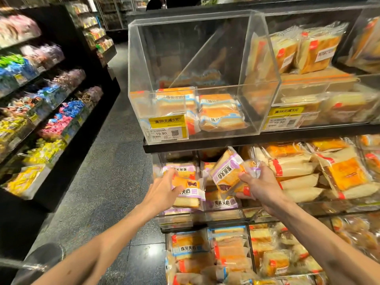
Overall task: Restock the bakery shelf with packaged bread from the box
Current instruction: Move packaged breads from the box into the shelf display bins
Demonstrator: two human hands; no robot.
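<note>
Both hands reach into the middle-shelf bin (205, 214) of purple-labelled bread packs. My left hand (162, 190) grips one purple-labelled pack (188, 192) lying at the bin's left side. My right hand (260, 186) holds another purple-labelled pack (226, 171), tilted up on its edge above the pile. Above, a clear acrylic bin (205, 79) holds a few blue-labelled bread packs (220, 114) at its bottom and is mostly hollow. No box is in view.
Red-labelled bread packs (304, 173) fill the bin to the right and the upper right bin (308, 52). More packs (226, 254) sit on the lowest shelf. A dark shelf of coloured sweets (41, 110) lines the left of the aisle (107, 182).
</note>
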